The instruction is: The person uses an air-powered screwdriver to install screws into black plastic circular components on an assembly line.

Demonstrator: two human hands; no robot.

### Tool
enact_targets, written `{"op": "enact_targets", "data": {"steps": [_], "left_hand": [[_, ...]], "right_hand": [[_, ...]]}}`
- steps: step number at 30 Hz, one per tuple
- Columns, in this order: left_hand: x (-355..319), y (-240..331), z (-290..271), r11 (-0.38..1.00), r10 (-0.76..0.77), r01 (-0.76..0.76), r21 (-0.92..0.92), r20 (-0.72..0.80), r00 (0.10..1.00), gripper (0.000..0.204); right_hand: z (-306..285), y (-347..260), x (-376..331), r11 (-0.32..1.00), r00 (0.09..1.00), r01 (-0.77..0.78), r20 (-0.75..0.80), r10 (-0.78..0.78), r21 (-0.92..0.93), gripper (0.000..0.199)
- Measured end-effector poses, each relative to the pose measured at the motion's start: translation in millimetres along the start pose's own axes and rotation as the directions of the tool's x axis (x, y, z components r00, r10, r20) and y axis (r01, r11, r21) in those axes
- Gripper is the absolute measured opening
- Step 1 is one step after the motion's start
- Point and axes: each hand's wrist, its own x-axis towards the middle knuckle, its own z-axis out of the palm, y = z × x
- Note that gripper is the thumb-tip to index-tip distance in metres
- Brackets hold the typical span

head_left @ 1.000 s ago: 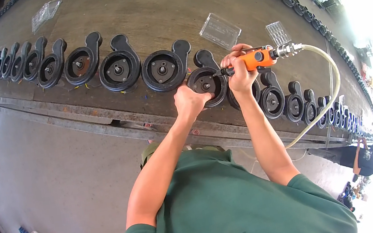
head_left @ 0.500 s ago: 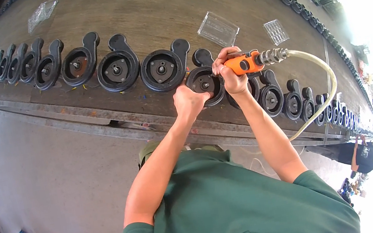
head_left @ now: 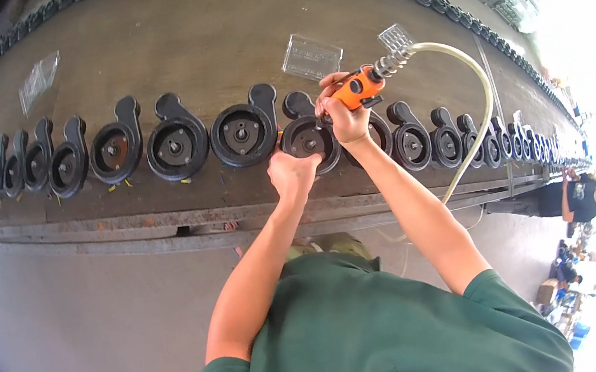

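Observation:
A long row of black cast pump housings lies along the near edge of a dark workbench (head_left: 210, 35). My right hand (head_left: 344, 117) grips an orange air tool (head_left: 360, 86) over one black housing (head_left: 309, 137). A pale hose (head_left: 476, 117) runs from the tool's back end and drops off the bench to the right. My left hand (head_left: 294, 173) rests on the near rim of that same housing, fingers curled on it.
More housings run left (head_left: 177, 145) and right (head_left: 447, 141) of the one being worked. Two clear plastic trays (head_left: 311, 56) and a clear bag (head_left: 37, 78) lie farther back on the bench. Another person (head_left: 583, 195) stands at the far right. Concrete floor (head_left: 86, 332) lies below.
The view has shifted, so the housings and hands sit a little lower and more to the left. My right hand has tilted the orange tool slightly; both hands stay on the same housing.

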Motion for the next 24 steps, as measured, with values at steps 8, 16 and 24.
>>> {"op": "enact_targets", "data": {"steps": [8,16,24], "left_hand": [[-5.9,-42.6,0.1,0.978,0.186,-0.202,-0.059,-0.200,0.962,0.066],[-52.1,30.7,65.9,0.270,0.720,-0.704,0.657,0.347,0.601,0.039],[-38.6,34.9,100.1,-0.038,0.546,-0.548,0.835,0.477,0.689,0.058]], "right_hand": [[-23.8,-95.8,-31.4,0.986,0.984,0.168,0.051,-0.168,0.009,0.027],[-160.6,-104.0,-89.4,0.985,0.989,0.115,-0.103,-0.101,0.131,0.023],[-187.3,-109.1,-96.5,0.960,0.990,0.040,-0.142,-0.001,0.278,0.025]]}}
